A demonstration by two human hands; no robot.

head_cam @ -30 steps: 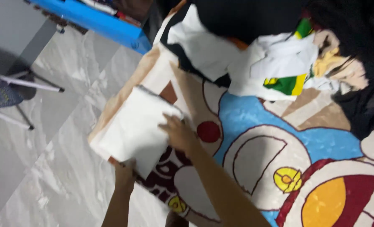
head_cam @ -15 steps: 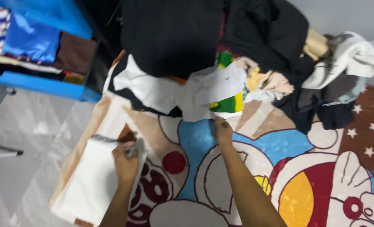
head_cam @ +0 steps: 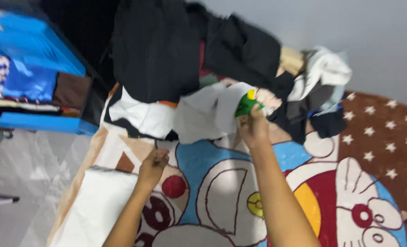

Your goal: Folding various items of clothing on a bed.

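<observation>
While two bare hands worked over one cartoon blanket [head_cam: 212, 183], right hand [head_cam: 253, 128] pinched shut on a white-and-green garment [head_cam: 221, 110] (one among a dark heap [head_cam: 176, 50] beyond it), left hand [head_cam: 153, 164] loosely curled, empty, beside one folded white cloth [head_cam: 98, 201], open blanket between the hands.

The whole view is smeared by motion, so edges in the clothes pile [head_cam: 240, 59] run together — where one dark garment ends and the next begins cannot be told. The right hand [head_cam: 253, 128] hides the lower part of the green and white garment [head_cam: 231, 107]; whether its fingers pinch the cloth is unclear. The left hand [head_cam: 153, 167] is curled, its fingertips blurred. The folded white cloth [head_cam: 98, 206] is cut off by the bottom edge — as are both forearms. The blue shelf [head_cam: 34, 68] runs off the left edge.
</observation>
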